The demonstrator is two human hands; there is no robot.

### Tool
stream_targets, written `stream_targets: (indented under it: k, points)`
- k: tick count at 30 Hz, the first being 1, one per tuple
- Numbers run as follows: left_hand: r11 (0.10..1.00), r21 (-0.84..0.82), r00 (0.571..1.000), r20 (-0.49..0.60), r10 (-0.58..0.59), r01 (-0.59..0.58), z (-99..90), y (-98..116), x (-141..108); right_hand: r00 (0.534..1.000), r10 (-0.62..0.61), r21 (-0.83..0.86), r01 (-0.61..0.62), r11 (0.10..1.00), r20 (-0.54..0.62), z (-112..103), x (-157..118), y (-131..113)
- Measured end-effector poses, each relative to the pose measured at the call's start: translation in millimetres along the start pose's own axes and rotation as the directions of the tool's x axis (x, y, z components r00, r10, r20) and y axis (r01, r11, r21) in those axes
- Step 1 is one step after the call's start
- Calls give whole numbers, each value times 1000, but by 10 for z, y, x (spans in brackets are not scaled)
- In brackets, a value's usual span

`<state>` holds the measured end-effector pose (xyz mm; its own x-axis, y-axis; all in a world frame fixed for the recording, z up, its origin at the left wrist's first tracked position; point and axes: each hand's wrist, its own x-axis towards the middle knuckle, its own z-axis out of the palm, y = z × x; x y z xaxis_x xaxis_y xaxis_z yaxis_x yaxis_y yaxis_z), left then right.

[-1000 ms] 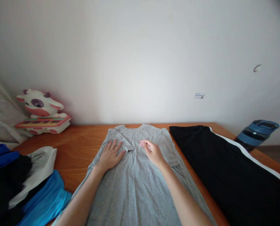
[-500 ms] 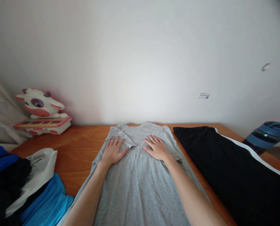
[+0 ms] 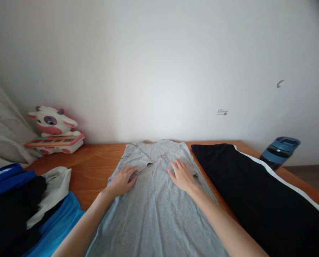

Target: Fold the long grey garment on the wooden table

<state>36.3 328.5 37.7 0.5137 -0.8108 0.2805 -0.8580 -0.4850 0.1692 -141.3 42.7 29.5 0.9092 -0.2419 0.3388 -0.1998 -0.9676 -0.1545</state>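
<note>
A grey T-shirt lies spread on the wooden table, its neck end toward the wall and its sleeves folded in over the body. My left hand rests on the shirt's left side beside the folded sleeve, fingers extended and palm down. On the opposite side my right hand lies over the other folded sleeve with its fingers spread. Neither hand grips the cloth. Soft creases run down the middle of the shirt between my forearms.
Black cloth with a white stripe lies to the right. Behind it a blue bottle stands by the table's edge. A clothes heap is at left. A cow-shaped toy keyboard sits against the wall on the wooden table.
Both hands have slid toward me, down the shirt; the left has also shifted a little outward. The view has widened slightly, showing more of the table's right side.
</note>
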Motion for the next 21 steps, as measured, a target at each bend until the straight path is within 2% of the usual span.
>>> stream_targets:
  k: [2,5,8,11,14,16,18,21]
  points:
    - [997,63,999,5,-38,37,-31,-75,-316,999,44,-20,-44,999,5,-20,-268,92]
    - [989,105,994,-11,-108,109,-17,-140,-674,992,93,-33,-90,995,86,-2,-544,231]
    - [984,105,990,-28,-140,142,-3,-90,-788,992,85,-20,-83,996,96,0,-623,283]
    - [990,46,989,-78,-129,132,-57,27,-792,998,63,38,-62,997,-16,-48,-623,265]
    - [991,-77,985,-131,-115,106,-185,162,-876,991,65,115,-51,992,-121,-117,-674,237]
    - [989,-120,981,-161,-109,90,-301,244,-1006,990,42,143,-22,989,-138,-181,-759,237]
    - [993,-104,985,-162,-65,49,-442,293,-1193,994,-42,162,59,985,-105,-288,-896,274]
    - [998,-37,996,-78,51,-54,-683,263,-1593,987,-158,191,158,969,-14,-561,-1225,424]
